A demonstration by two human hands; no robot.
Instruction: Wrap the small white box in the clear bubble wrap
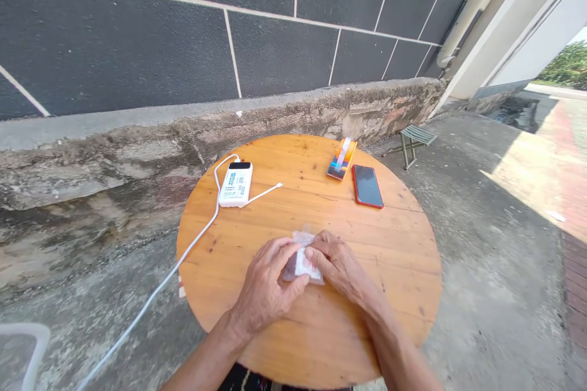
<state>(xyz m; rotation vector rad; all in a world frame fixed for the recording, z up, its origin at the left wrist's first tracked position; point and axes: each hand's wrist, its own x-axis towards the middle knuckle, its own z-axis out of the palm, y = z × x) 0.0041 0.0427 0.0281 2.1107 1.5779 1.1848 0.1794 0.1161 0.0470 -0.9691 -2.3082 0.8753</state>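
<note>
A small flat packet in clear wrapping (306,264), with a white, pink-printed face and a dark left side, lies on the round wooden table (367,244) close to me. My left hand (270,275) holds its left side, thumb at the near edge and fingers along the far left. The fingers of my right hand (337,259) are bent together at the packet's upper right, thumb pressed on top. Part of the wrapping sticks out beyond the far edge. The fingertips partly cover the packet.
A white power bank (236,186) with a white cable (183,256) sits at the table's left. Toward the back right are a tape dispenser (342,159) and a red-cased phone (367,186). A folding stool (416,137) stands beyond the table, near the dark wall (160,43).
</note>
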